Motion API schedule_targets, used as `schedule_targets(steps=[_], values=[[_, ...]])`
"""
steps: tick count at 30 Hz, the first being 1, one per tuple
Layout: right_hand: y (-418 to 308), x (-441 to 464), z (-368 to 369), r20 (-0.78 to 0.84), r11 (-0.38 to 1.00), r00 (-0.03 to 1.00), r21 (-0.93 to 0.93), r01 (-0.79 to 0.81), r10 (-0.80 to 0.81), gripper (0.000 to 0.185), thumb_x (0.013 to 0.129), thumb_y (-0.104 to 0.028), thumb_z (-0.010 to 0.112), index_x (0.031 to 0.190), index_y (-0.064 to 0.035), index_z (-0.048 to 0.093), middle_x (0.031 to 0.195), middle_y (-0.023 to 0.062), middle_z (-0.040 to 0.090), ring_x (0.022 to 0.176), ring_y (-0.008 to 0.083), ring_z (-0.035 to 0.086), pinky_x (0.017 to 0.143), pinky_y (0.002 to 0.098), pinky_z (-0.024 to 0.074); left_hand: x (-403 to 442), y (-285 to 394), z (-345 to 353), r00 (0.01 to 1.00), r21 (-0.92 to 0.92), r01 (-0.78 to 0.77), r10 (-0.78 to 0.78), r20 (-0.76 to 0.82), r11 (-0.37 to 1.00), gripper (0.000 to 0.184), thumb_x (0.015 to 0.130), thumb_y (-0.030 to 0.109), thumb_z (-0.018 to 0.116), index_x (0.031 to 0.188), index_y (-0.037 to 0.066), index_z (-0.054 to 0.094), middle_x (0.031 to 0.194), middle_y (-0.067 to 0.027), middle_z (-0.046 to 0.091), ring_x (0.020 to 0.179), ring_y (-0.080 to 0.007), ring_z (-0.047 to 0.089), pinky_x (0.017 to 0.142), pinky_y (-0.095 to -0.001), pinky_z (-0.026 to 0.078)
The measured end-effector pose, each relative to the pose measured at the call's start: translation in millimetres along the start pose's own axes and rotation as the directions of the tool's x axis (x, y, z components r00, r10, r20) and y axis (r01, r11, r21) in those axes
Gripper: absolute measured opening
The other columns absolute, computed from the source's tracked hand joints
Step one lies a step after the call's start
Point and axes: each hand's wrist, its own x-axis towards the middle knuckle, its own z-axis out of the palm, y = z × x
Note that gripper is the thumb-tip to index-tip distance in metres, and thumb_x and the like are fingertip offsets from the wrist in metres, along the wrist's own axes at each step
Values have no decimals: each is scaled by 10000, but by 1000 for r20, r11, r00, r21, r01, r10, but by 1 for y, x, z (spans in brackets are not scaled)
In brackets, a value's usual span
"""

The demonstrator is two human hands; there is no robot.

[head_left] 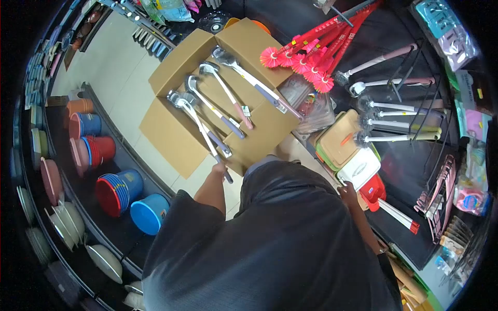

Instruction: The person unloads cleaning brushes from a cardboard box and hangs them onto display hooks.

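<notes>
My left hand (219, 170) is closed around the handle of a white long-handled toilet brush (199, 126), whose head lies over an open cardboard box (174, 78). Several similar brushes with white and purple or pink handles lie across the box, among them a pink-ended toilet brush (228, 93) and a longer brush (254, 83). On the right, my right hand (347, 192) is curled at the edge of a white plastic board (359, 165). What its fingers grip there is too small to make out.
Red-handled brushes (332, 46) lie at the upper right, above more brushes on a black shelf (389, 181). Brown boards (337, 135) and a red plastic piece (372, 193) sit near my right hand. Buckets (148, 213) and basins (104, 262) line the left shelf.
</notes>
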Motion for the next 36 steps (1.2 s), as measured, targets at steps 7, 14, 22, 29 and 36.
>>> schedule_targets(steps=[7, 14, 22, 29, 36], values=[[0, -6, 11, 44, 996, 996, -44, 81, -79, 495, 831, -203, 640, 1239, -22, 426, 938, 124, 608, 646, 204, 611, 638, 337, 486, -45, 10, 21, 951, -132, -300, 285, -120, 945, 283, 873, 286, 541, 769, 25, 510, 594, -96, 548, 427, -188, 518, 388, -330, 399], [126, 71, 46, 107, 929, 927, 131, 345, -359, 505, 815, -236, 673, 1237, -75, 448, 937, 109, 596, 824, 192, 578, 715, 316, 467, -59, -36, 10, 774, 143, -512, 527, -350, 847, 401, 844, 360, 539, 846, -40, 570, 699, -186, 605, 657, -329, 606, 639, -419, 471], [16, 32, -7, 81, 945, 942, 60, 320, -324, 459, 832, -195, 623, 1207, -3, 440, 880, 124, 583, 583, 210, 566, 546, 330, 473, -159, -38, 25, 633, 372, -687, 765, -114, 624, 325, 850, 293, 563, 878, -30, 572, 734, -181, 609, 658, -290, 585, 630, -392, 455], [-11, 36, -39, -12, 887, 923, 271, 374, -385, 425, 839, -163, 613, 1205, -19, 450, 926, 128, 600, 663, 192, 601, 591, 311, 487, -289, -10, 56, 627, 3, -737, 683, 375, 675, 285, 863, 153, 566, 1083, -19, 512, 691, -3, 516, 534, -77, 451, 464, -232, 378], [-47, 7, -69, 38, 774, 789, 227, 591, -614, 377, 842, -158, 627, 1176, -48, 493, 934, 76, 594, 736, 142, 589, 666, 278, 481, -374, -13, 76, 615, 156, -741, 566, 549, 653, 307, 878, 124, 536, 1156, 9, 476, 684, 25, 455, 555, -70, 432, 482, -213, 374]])
